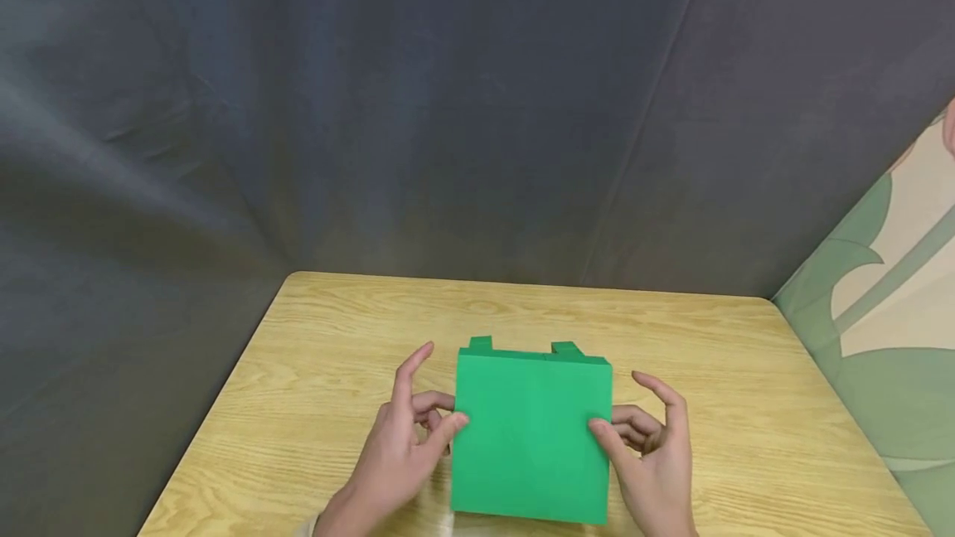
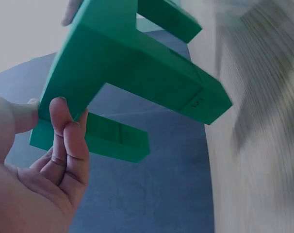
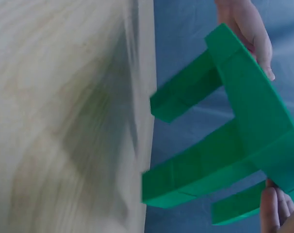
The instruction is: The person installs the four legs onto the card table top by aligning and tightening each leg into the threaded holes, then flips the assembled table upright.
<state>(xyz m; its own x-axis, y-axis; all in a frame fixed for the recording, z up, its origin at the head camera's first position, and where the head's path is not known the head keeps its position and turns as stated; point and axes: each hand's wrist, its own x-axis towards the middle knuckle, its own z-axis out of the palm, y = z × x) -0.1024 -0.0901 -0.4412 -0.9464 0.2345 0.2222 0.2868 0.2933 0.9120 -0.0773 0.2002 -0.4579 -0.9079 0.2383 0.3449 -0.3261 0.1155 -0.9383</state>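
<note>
Both hands hold a small green toy table between them, its smooth square top facing the head camera. At the left edge, my left hand pinches it, thumb on the top face and curled fingers behind, index finger raised. My right hand grips the opposite edge the same way, its index finger also lifted off. Block-like legs extend from the underside in the right wrist view. Small dark print marks one leg in the left wrist view. From the head, only two leg ends show above the far edge.
A wood-grain tabletop lies under the hands. Dark grey curtain-like cloth stands behind it and along the left side. To the right is a panel with a leaf pattern.
</note>
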